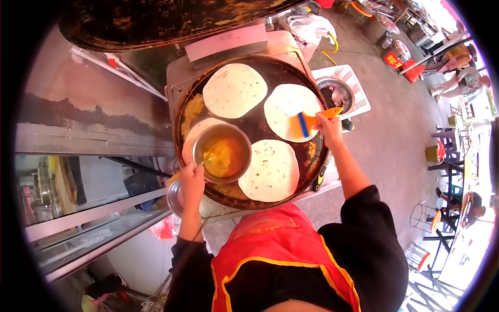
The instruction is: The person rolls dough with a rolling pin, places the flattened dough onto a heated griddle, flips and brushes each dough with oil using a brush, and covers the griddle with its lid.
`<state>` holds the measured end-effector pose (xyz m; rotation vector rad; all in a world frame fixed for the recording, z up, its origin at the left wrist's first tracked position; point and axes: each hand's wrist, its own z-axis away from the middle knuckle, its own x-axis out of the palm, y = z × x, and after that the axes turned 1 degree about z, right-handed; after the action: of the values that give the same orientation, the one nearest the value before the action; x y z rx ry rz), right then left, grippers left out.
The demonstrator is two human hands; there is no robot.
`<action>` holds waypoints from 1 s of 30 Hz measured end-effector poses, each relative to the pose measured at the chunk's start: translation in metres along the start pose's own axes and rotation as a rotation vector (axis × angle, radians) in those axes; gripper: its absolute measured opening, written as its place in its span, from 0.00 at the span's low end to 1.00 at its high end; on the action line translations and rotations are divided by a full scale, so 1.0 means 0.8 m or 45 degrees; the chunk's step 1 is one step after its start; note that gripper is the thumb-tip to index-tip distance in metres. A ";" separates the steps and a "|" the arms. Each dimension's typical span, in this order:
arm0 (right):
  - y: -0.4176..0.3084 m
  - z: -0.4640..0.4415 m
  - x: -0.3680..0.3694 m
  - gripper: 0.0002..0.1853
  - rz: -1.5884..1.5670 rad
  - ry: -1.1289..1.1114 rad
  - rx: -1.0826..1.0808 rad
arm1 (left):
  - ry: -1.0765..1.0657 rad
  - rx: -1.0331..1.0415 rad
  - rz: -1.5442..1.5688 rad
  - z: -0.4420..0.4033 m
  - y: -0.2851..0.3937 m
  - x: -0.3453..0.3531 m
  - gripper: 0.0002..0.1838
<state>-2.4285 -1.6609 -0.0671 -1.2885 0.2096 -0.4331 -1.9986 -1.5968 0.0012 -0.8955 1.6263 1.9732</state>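
Observation:
Four pale round flatbreads lie on a dark round griddle [258, 122]. My left hand [193, 182] holds a metal bowl [244, 156] of yellow-orange liquid by its near edge, above the left flatbread [196, 136] and partly hiding it. In my right hand [329, 130] is an orange brush [307, 122] with a blue band, its bristles on the right flatbread [283, 106]. The upper flatbread [235, 90] and the lower flatbread [270, 171], both flecked with green, lie untouched by either hand.
A large dark lid [156, 23] is raised beyond the griddle. A white basket [358, 93] with a metal bowl [345, 89] stands at the right. Another metal container [175, 197] sits at lower left. People and stools are farther right.

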 end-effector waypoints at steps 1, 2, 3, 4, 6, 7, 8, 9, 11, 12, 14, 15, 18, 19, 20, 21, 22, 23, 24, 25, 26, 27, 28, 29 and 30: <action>0.015 -0.035 -0.026 0.09 0.169 0.039 -0.194 | 0.016 -0.040 -0.057 0.002 0.002 -0.003 0.12; 0.002 -0.060 -0.036 0.09 0.197 0.088 -0.252 | 0.008 -0.169 0.093 0.010 0.028 -0.014 0.12; -0.012 -0.084 -0.040 0.09 0.570 0.227 -0.302 | 0.025 -0.193 0.079 0.013 0.033 -0.018 0.12; -0.029 -0.100 -0.028 0.08 0.673 0.174 -0.441 | 0.041 -0.215 0.064 0.016 0.034 -0.021 0.12; -0.035 -0.116 0.015 0.07 0.809 0.066 -0.753 | 0.137 -0.211 0.181 0.019 0.018 -0.018 0.07; -0.027 -0.119 0.042 0.07 0.842 0.009 -0.929 | 0.135 -0.217 0.115 0.021 0.016 -0.019 0.07; -0.009 -0.119 0.065 0.10 0.941 -0.120 -1.176 | 0.134 -0.224 0.050 0.023 0.016 -0.021 0.07; 0.025 -0.122 0.090 0.14 1.257 -0.299 -1.142 | 0.134 -0.230 -0.014 0.026 0.015 -0.022 0.08; 0.034 -0.059 0.125 0.16 1.189 -0.575 -1.555 | 0.174 -0.229 0.125 0.029 -0.015 -0.014 0.10; 0.041 -0.029 0.132 0.17 1.187 -0.667 -1.505 | 0.192 -0.229 0.193 0.030 -0.024 -0.011 0.12; 0.040 0.029 0.122 0.15 1.154 -0.811 -1.289 | 0.224 -0.211 0.190 0.035 -0.017 -0.011 0.12; 0.025 0.049 0.112 0.12 1.124 -0.858 -1.125 | 0.239 -0.202 0.192 0.036 -0.011 -0.011 0.12; -0.010 0.046 0.063 0.06 0.816 -0.479 -0.474 | 0.118 -0.351 0.224 0.042 0.011 -0.014 0.17; -0.004 0.015 0.033 0.09 0.425 -0.432 -0.045 | 0.152 -0.321 0.237 0.045 0.014 -0.010 0.14; 0.018 -0.026 0.007 0.08 0.704 -0.213 -0.249 | 0.185 -0.286 0.247 0.047 0.017 -0.007 0.13; 0.003 -0.049 -0.005 0.08 0.721 -0.123 -0.329 | 0.218 -0.247 0.255 0.048 0.020 -0.006 0.12; -0.038 -0.057 -0.004 0.08 0.730 -0.098 -0.371 | 0.194 -0.271 0.226 0.049 0.023 -0.005 0.12; -0.039 -0.081 -0.008 0.07 0.843 -0.014 -0.498 | 0.171 -0.297 0.196 0.051 0.025 -0.006 0.12; -0.051 -0.091 -0.002 0.05 0.916 -0.030 -0.742 | 0.146 -0.325 0.164 0.055 0.027 -0.008 0.12; -0.060 -0.090 0.006 0.05 0.984 -0.047 -0.984 | 0.118 -0.356 0.129 0.061 0.028 -0.009 0.13; -0.052 -0.088 0.012 0.07 1.078 -0.139 -1.051 | 0.129 -0.353 0.148 0.065 0.027 -0.007 0.13; -0.037 -0.086 0.021 0.09 1.169 -0.232 -1.122 | 0.143 -0.347 0.168 0.069 0.024 -0.003 0.13; -0.004 -0.078 0.033 0.12 1.237 -0.330 -1.239 | 0.156 -0.340 0.189 0.073 0.023 -0.001 0.13; 0.026 -0.062 0.047 0.14 1.304 -0.427 -1.355 | 0.166 -0.345 0.178 0.078 0.027 -0.002 0.14; 0.035 -0.034 0.062 0.14 1.323 -0.596 -1.280 | 0.169 -0.347 0.167 0.082 0.033 -0.002 0.14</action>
<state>-2.3885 -1.6995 -0.0972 -1.9695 0.7005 0.9830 -2.0294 -1.5384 0.0277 -1.0646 1.5439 2.3110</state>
